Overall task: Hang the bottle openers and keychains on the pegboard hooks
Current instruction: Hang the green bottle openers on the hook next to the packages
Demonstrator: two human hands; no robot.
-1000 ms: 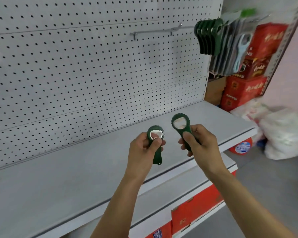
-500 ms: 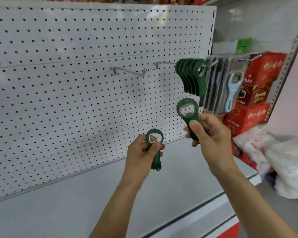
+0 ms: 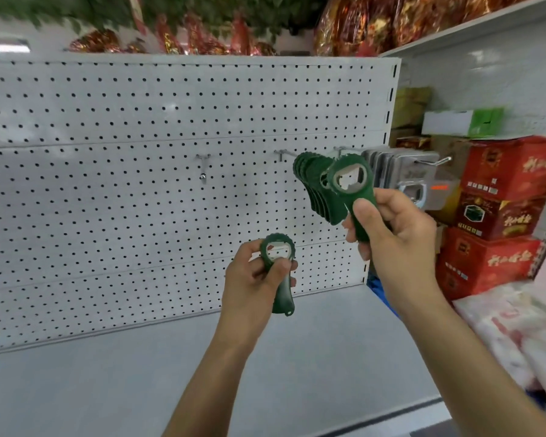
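A green bottle opener is held up in the right hand, its ring-shaped head raised just in front of a row of matching green openers that already hang on a pegboard hook. The right thumb presses on the front of the handle and the fingers wrap behind it, so the hand is closed firmly around the handle. Lower and to the left, a second green opener sits upright in the left hand, pinched between the thumb on its neck and the fingers curled at the back; its tail end sticks out below the palm. The two hands are apart, the right higher and nearer the board. Further left on the white pegboard an empty hook juts out. To the right of the green row, silver carded openers hang on another hook. Below runs a grey shelf. Red boxes are stacked at the right, with white plastic bags beneath them.
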